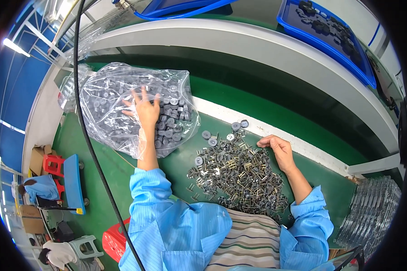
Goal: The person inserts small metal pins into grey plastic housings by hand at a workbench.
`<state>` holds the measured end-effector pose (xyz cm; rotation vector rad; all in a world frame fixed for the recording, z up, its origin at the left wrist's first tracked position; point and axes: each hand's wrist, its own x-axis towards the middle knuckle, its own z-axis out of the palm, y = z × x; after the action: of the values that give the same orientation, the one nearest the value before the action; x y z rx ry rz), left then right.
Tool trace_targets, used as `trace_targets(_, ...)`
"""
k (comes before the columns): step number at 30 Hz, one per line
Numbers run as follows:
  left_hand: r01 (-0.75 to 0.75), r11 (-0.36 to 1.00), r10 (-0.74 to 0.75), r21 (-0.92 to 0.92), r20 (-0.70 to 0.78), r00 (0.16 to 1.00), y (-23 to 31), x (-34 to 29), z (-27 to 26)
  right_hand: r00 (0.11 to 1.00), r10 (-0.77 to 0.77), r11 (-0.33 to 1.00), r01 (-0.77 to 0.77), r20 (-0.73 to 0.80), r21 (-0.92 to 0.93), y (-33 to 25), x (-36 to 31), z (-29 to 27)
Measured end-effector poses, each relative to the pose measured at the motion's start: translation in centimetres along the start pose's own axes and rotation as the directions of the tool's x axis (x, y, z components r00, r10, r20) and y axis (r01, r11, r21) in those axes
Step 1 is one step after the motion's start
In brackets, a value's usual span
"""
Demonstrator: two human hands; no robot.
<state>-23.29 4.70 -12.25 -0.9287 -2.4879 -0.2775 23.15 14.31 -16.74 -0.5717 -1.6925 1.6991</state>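
My left hand point(145, 110) is open, its fingers spread over grey round knobs point(169, 131) in a big clear plastic bag point(108, 131). Film shows around the wrist, but I cannot tell whether the hand is inside the bag or on top of it. My right hand point(278, 151) is curled closed at the right edge of a heap of small dark parts with brass-coloured pins point(239, 176). Its fingertips press together, and whatever they may hold is hidden. Several loose grey knobs point(212, 142) lie along the heap's far left side.
Stacked clear plastic trays point(371, 212) stand at the right end of the green table point(185, 174). A raised shelf point(239, 38) runs along the back, bearing a blue tray point(348, 58) of dark parts. A black cable point(95, 149) hangs across the left. Red stool point(115, 239) at lower left.
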Motion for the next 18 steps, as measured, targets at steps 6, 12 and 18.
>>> trace_targets(6, -0.186, 0.981, 0.191, -0.05, 0.136, 0.972, 2.1, 2.1, 0.2, 1.0, 0.002, 1.0, -0.001, 0.014, -0.009, 0.1, 0.1, -0.1)
trace_targets(12, -0.332, 0.924, 0.367, -0.19, 0.198, 0.909, 1.3, 1.0, 0.4, 0.999, -0.008, 0.999, 0.009, 0.035, -0.037, -0.1, 0.2, 0.0)
trace_targets(18, -0.341, 0.896, 0.4, -0.283, 0.186, 0.897, 1.4, -2.8, -1.7, 0.999, -0.005, 1.0, 0.006, 0.041, -0.021, -0.2, 0.1, 0.1)
